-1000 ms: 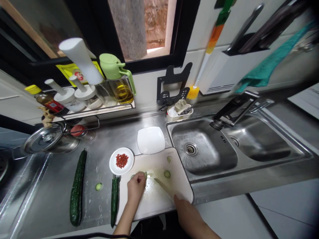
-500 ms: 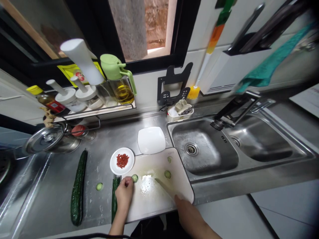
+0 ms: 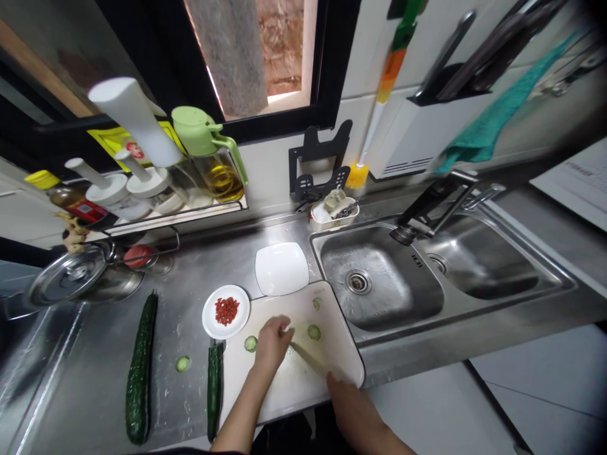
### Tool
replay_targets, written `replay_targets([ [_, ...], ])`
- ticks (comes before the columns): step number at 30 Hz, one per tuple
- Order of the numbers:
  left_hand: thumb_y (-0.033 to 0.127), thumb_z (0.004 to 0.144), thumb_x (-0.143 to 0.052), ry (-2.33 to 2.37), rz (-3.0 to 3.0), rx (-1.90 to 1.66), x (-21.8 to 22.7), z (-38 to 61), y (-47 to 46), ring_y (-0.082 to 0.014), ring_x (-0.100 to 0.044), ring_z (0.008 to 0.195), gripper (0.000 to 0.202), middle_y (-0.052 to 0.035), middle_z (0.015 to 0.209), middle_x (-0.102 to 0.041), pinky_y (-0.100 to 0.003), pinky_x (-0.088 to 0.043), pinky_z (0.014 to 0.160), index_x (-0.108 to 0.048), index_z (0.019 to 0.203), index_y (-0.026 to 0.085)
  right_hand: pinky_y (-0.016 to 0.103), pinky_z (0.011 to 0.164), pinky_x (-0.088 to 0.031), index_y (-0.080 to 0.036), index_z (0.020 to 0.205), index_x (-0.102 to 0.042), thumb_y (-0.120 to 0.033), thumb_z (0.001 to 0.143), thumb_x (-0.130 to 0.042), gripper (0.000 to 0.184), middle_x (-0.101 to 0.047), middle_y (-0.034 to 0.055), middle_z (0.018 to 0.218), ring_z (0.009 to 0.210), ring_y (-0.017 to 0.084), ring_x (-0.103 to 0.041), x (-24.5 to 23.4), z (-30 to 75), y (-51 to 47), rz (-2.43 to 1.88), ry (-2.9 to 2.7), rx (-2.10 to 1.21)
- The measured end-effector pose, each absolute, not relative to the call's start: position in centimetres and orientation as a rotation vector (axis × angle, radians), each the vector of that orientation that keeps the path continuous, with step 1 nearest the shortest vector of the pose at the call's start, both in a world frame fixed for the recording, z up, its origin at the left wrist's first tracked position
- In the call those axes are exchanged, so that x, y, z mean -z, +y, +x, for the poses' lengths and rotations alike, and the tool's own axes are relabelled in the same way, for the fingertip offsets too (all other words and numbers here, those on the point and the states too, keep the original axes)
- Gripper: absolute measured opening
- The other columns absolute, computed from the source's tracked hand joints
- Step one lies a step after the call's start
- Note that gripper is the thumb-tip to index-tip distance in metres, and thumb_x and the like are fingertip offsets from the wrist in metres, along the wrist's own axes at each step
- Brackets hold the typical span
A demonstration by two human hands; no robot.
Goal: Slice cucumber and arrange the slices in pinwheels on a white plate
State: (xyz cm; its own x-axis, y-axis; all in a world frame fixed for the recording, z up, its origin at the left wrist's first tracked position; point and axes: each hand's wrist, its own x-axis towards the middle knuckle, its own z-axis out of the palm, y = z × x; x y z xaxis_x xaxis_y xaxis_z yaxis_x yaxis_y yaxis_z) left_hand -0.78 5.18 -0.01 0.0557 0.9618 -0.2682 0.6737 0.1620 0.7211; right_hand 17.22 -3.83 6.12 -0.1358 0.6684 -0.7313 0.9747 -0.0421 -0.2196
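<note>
My right hand grips a knife, its blade pointing up and left across the white cutting board. Over the middle of the board, my left hand has its fingers curled together close to the knife's tip; whatever they may hold is hidden. One cucumber slice lies near the board's left edge, another slice right of the knife tip, and a thin piece farther back. Alongside the board's left edge rests a cut cucumber.
A whole cucumber and a loose slice lie on the steel counter at left. Behind the board are a small plate of red bits and a white square dish. The sink borders the board's right side.
My left hand has moved right, from the board's left edge to its middle near the knife tip. The knife stays in my right hand, nearly unmoved. The view has shifted slightly.
</note>
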Motion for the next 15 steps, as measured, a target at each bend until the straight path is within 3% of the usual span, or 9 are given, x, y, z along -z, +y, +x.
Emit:
replay_targets([
  [7,0.012,0.070,-0.058,1.571,1.723,-0.047,0.1,4.6,7.2,-0.0175,-0.056,0.085,0.019,-0.0060,0.089,-0.061,-0.026,-0.039,0.074,-0.065,0.087,0.018,0.027,0.078,-0.048,-0.012,0.126,-0.053,-0.001,0.082,-0.030,0.051,-0.067,0.0149,0.107,0.095,0.022,-0.063,-6.1,17.1,-4.0,1.763,1.830,0.994],
  [15,0.014,0.073,-0.057,1.574,1.701,-0.040,0.3,5.2,7.1,-0.0169,-0.056,0.084,0.010,-0.0065,0.090,-0.060,-0.026,-0.039,0.075,-0.065,0.080,0.017,0.027,0.073,-0.048,-0.014,0.122,-0.056,-0.002,0.085,-0.028,0.049,-0.067,0.0153,0.103,0.092,0.022,-0.065,-6.5,16.9,-3.8,1.751,1.802,0.973],
])
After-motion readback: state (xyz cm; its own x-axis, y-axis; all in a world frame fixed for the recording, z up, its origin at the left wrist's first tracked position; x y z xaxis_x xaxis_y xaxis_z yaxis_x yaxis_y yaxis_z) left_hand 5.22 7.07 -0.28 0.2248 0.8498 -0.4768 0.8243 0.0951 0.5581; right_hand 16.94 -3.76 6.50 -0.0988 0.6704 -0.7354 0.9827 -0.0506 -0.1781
